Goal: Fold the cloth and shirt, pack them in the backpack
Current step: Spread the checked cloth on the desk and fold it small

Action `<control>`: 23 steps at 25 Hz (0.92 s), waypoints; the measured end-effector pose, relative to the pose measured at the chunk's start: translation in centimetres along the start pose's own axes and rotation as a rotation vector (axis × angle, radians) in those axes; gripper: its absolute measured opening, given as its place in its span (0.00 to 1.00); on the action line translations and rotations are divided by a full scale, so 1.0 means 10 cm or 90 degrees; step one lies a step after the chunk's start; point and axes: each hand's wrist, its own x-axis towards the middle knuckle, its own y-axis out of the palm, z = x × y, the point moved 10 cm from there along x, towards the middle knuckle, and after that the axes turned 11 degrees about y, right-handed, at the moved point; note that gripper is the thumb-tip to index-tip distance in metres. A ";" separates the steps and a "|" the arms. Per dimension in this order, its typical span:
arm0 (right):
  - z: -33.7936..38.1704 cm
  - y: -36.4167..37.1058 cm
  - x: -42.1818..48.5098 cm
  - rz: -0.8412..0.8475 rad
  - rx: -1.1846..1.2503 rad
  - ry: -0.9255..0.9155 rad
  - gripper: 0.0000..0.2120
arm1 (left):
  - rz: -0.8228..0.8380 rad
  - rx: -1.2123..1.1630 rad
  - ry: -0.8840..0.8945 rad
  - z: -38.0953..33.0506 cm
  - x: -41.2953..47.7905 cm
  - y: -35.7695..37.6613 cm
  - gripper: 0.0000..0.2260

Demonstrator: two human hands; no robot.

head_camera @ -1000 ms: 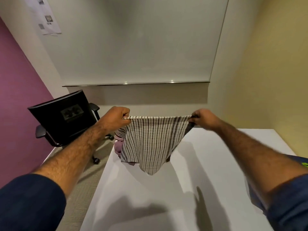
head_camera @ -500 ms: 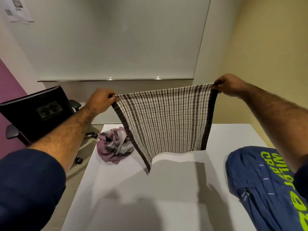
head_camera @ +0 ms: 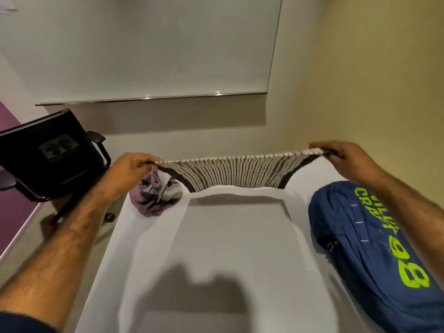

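Note:
A striped black-and-white cloth [head_camera: 236, 173] is stretched in the air above the far part of the white table [head_camera: 228, 236]. My left hand [head_camera: 129, 168] pinches its left top corner. My right hand [head_camera: 341, 158] pinches its right top corner. The cloth hangs almost edge-on and its lower edge is near the table top. A crumpled purple and grey shirt [head_camera: 156, 195] lies on the table's far left corner, just behind my left hand. A blue backpack [head_camera: 374, 255] with bright green lettering lies on the table's right side, under my right forearm.
A black office chair [head_camera: 50, 155] stands on the floor left of the table. A whiteboard [head_camera: 149, 49] hangs on the wall behind. A yellow wall runs close along the right side, a purple wall along the left.
Both hands have come down with the cloth from chest height towards the table. The cloth, which hung open facing me, now lies nearly flat and stretched wide.

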 end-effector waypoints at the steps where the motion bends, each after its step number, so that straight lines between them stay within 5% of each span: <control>1: -0.16 0.19 -0.25 0.033 -0.012 0.013 0.22 | 0.033 0.018 -0.007 0.11 -0.19 0.16 0.15; 10: -1.29 2.14 -1.93 0.258 -0.239 -0.020 0.21 | 0.319 0.197 -0.130 1.17 -1.83 1.80 0.17; 19: -1.54 2.74 -3.14 0.426 -0.467 0.074 0.25 | 0.500 0.259 -0.149 1.41 -2.84 2.46 0.19; 21: -1.61 2.72 -3.29 0.440 -0.514 0.156 0.25 | 0.501 0.295 -0.161 1.37 -2.91 2.48 0.17; 23: -1.51 2.69 -3.35 0.351 -0.487 0.224 0.24 | 0.360 0.290 -0.058 1.18 -2.78 2.49 0.14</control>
